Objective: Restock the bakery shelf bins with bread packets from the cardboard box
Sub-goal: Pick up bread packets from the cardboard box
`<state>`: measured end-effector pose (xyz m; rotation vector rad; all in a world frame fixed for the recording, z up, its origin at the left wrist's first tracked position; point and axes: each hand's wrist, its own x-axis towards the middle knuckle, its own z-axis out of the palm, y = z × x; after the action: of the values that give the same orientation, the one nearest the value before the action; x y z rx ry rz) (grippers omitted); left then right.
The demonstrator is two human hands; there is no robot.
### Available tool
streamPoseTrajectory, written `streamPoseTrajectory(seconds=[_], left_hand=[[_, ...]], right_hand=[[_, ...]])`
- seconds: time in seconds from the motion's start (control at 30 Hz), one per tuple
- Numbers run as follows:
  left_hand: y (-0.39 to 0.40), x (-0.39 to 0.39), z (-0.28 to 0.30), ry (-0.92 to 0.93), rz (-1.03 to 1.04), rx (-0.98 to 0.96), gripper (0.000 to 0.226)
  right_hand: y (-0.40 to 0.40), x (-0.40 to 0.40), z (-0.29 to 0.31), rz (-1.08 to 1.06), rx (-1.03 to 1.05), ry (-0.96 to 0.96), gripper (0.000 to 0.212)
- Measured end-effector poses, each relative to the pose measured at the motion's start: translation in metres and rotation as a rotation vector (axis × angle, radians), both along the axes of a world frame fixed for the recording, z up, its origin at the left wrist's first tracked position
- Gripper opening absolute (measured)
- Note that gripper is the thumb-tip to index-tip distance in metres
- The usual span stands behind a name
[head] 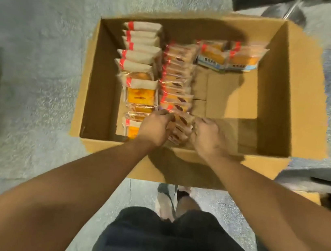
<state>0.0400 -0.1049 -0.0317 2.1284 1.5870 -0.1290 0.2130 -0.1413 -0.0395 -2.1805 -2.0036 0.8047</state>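
- Cardboard box (281, 95) sits open on the floor (47, 23).
- Left hand (155, 127) and right hand (207, 136) both grip bread packets (181, 125) at the middle row's near end.

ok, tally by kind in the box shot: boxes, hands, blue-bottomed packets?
Brown cardboard box: 1
Hands (left hand, right hand), gripping middle-row packets: 2
Blue-bottomed clear bread packets: 2
Total: 5
Long rows too blurred to count.
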Motion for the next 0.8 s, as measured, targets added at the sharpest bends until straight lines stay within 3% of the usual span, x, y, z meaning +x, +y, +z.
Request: streamPoseTrajectory(seconds=[0.2, 0.43, 0.6, 0.8], left_hand=[[0.027, -0.016, -0.058, 0.032, 0.016, -0.137, 0.040], [0.033, -0.027, -0.105, 0.164, -0.203, -0.139, 0.069], [0.036, -0.024, -0.108, 0.265, -0.305, -0.137, 0.042], [0.031, -0.037, -0.085, 0.230, -0.279, -0.049, 0.041]], right_hand=[[0.035, -0.017, -0.061, 0.011, -0.156, 0.027, 0.024], [0.051, -0.032, -0.107, 0.054, -0.283, -0.033, 0.017], [0.050, -0.033, -0.112, 0.080, -0.317, -0.069, 0.020], [0.047, -0.015, -0.084, 0.035, -0.231, -0.121, 0.029]])
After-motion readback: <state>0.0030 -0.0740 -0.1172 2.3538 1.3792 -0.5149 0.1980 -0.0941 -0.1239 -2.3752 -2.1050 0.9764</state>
